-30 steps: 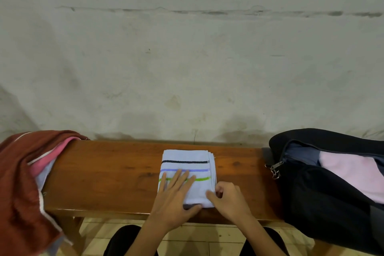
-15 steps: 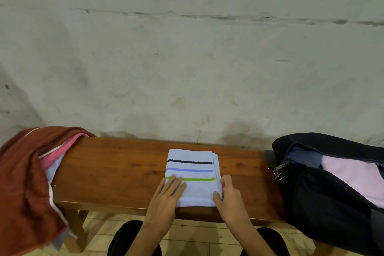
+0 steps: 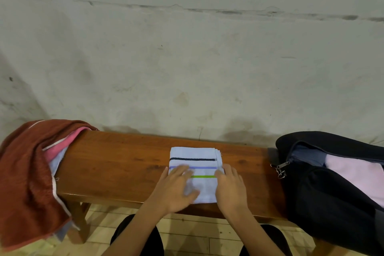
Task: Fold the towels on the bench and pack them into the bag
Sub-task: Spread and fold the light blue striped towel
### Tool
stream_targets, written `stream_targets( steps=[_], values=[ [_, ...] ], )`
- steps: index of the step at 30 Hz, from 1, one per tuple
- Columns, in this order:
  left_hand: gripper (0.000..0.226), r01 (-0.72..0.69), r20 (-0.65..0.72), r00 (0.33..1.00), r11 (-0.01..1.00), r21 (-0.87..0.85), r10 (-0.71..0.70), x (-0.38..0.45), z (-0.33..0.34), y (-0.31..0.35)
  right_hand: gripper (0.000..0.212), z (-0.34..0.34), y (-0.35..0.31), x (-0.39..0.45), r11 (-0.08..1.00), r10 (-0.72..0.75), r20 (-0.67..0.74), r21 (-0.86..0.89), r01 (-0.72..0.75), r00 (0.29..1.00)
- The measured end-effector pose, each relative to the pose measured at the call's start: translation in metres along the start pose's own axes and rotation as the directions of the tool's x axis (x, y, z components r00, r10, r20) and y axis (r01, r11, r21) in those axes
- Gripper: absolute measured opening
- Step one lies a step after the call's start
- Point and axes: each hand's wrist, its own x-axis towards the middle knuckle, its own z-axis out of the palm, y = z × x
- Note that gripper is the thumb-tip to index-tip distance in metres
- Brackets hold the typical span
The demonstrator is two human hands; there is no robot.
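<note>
A folded white towel [image 3: 199, 156] with a dark, a purple and a green stripe lies in the middle of the wooden bench [image 3: 116, 162]. My left hand [image 3: 174, 189] rests flat on its left half, fingers spread and blurred. At the towel's right edge sits my right hand [image 3: 229, 187], fingers straight along the fold. An open black bag [image 3: 324, 199] stands on the bench's right end with a pink towel [image 3: 357, 178] inside it. A rust-red towel [image 3: 22, 176] hangs over the left end, on top of a pink towel [image 3: 62, 143] and a pale blue one [image 3: 57, 161].
A stained pale wall [image 3: 187, 58] rises directly behind the bench. The bag's metal zip pull [image 3: 280, 169] hangs at its left corner. Light tiled floor [image 3: 197, 233] and my dark-clad knees show below the bench's front edge.
Both hands have slid up the towel from its near end. The left hand now covers the left part of the stripes and the right hand lies along the right edge.
</note>
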Motion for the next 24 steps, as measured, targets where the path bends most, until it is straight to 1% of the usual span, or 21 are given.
stream_targets(
  steps=[2,3,4,5,7,8,10,12,14,16,18,20,22,24],
  values=[
    [0.093,0.066,-0.057,0.996,0.998,0.014,-0.066,0.015,0.004,0.001,0.043,0.009,-0.008,0.013,0.993,-0.072,-0.067,0.088,0.077,0.995],
    [0.093,0.108,-0.075,0.992,0.994,0.026,-0.106,0.023,0.008,0.001,0.045,0.011,-0.013,0.019,0.986,-0.127,-0.066,0.098,0.133,0.99],
    [0.085,0.154,-0.094,0.984,0.987,0.041,-0.149,0.031,0.013,0.0,0.048,0.015,-0.016,0.025,0.98,-0.175,-0.035,0.095,0.178,0.984],
    [0.075,0.194,-0.107,0.976,0.979,0.055,-0.187,0.037,0.017,-0.001,0.061,0.015,-0.018,0.028,0.979,-0.188,0.055,0.095,0.182,0.981],
    [0.068,0.246,-0.112,0.965,0.968,0.055,-0.239,0.046,0.027,-0.004,0.101,0.022,-0.013,0.037,0.978,-0.2,0.103,0.075,0.193,0.974],
    [0.069,0.262,-0.119,0.96,0.963,0.056,-0.255,0.047,0.031,-0.005,0.109,0.028,-0.009,0.04,0.982,-0.186,0.093,0.059,0.181,0.978],
    [0.079,0.278,-0.15,0.952,0.959,0.058,-0.267,0.051,0.041,-0.009,0.102,0.038,-0.001,0.042,0.988,-0.143,0.098,0.079,0.135,0.985],
    [0.089,0.254,-0.181,0.953,0.966,0.038,-0.244,0.054,0.049,-0.012,0.095,0.043,0.003,0.041,0.989,-0.116,0.109,0.103,0.105,0.987],
    [0.093,0.214,-0.196,0.958,0.977,0.01,-0.208,0.054,0.052,-0.014,0.094,0.046,0.005,0.04,0.988,-0.104,0.104,0.127,0.09,0.989],
    [0.092,0.169,-0.211,0.963,0.986,-0.005,-0.167,0.055,0.053,-0.018,0.099,0.046,0.004,0.04,0.985,-0.085,0.102,0.157,0.068,0.991],
    [0.09,0.139,-0.195,0.971,0.99,-0.014,-0.139,0.055,0.053,-0.022,0.103,0.044,0.002,0.04,0.985,-0.072,0.119,0.164,0.052,0.99],
    [0.094,0.134,-0.173,0.976,0.991,-0.021,-0.135,0.056,0.051,-0.023,0.101,0.04,-0.002,0.038,0.987,-0.044,0.129,0.156,0.024,0.991],
    [0.096,0.159,-0.14,0.978,0.987,-0.003,-0.157,0.055,0.046,-0.021,0.098,0.033,-0.005,0.035,0.982,0.019,0.135,0.184,-0.044,0.991],
    [0.087,0.207,-0.107,0.971,0.976,-0.071,-0.214,0.05,0.039,-0.016,0.086,0.029,-0.005,0.031,0.948,0.138,0.12,0.272,-0.166,0.983]
  ],
)
